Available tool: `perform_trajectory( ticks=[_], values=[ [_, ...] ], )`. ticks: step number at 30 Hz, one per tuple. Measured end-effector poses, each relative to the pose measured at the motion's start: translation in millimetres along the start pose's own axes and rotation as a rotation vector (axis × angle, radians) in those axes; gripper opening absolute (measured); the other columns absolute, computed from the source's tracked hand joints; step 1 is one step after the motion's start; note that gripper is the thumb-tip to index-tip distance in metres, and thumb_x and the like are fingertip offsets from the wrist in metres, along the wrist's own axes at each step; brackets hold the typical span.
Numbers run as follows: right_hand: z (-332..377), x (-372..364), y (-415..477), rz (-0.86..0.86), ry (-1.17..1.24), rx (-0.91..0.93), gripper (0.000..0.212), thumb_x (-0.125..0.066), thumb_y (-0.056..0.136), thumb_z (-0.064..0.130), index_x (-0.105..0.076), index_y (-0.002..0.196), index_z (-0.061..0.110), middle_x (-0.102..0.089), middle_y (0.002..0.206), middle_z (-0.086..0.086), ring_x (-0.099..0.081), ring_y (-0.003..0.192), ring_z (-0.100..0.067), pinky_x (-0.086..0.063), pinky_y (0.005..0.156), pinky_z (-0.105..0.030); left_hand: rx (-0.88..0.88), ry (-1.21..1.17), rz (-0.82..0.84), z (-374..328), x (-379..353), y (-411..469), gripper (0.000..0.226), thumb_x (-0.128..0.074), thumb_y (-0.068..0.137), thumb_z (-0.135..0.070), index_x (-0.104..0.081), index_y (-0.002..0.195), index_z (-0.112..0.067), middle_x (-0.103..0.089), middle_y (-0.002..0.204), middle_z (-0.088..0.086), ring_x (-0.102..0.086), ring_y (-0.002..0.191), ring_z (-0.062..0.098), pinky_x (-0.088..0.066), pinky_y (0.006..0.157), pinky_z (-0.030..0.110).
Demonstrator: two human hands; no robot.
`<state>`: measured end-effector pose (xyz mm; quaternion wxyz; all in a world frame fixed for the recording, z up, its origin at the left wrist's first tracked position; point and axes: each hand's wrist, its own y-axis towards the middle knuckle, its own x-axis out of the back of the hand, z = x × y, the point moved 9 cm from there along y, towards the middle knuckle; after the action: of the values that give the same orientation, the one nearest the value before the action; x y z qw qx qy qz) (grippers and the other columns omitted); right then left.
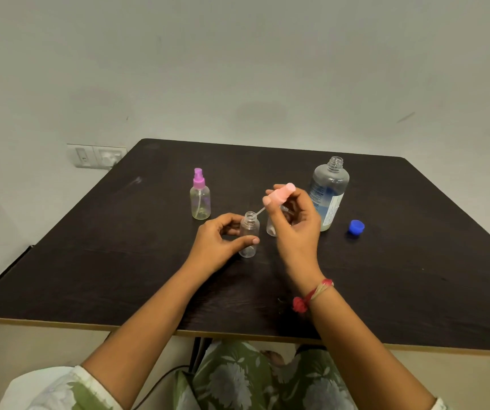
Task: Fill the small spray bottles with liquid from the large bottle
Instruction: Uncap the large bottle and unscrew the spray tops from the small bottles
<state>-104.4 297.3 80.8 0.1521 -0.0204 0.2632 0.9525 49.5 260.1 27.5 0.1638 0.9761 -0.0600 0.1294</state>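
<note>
Left hand [220,242] grips small clear open-necked plastic bottle [249,236] mid-desk. Right hand [292,223] pinches pink spray-pump top [280,193], dip tube at the neck. Keep the bottle upright, feed the tube straight.

On the dark wooden table [385,276] in front of me, my left hand [217,244] wraps around a small clear open-necked plastic bottle [249,235] standing upright near the middle. Just right of it, above the tabletop, my right hand [294,229] pinches a pink spray-pump cap [282,193], whose thin dip tube [260,211] slants down-left to the bottle's mouth. Behind my right hand stands another small clear bottle [271,227], mostly hidden. Farther back on the left stands a small clear spray bottle with a purple pump top [200,196]. To the right and behind stands the large clear uncapped labelled bottle [328,193], and right of that, apart from it, lies a blue screw cap [356,226].
</note>
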Motion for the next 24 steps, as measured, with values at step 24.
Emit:
perform_trajectory(
  ticks=[24],
  values=[
    [-23, 14, -36, 0.241, -0.675, 0.026, 0.009, -0.064, 0.085, 0.01, -0.066, 0.091, 0.017, -0.052, 0.099, 0.006, -0.053, 0.087, 0.002, -0.039, 0.072, -0.004, -0.013, 0.118, -0.141, 10, 13, 4, 0.037, -0.083, 0.069, -0.027, -0.067, 0.102, -0.027, -0.065, 0.105, -0.006, -0.057, 0.085, -0.013, -0.043, 0.07, 0.003]
  ],
)
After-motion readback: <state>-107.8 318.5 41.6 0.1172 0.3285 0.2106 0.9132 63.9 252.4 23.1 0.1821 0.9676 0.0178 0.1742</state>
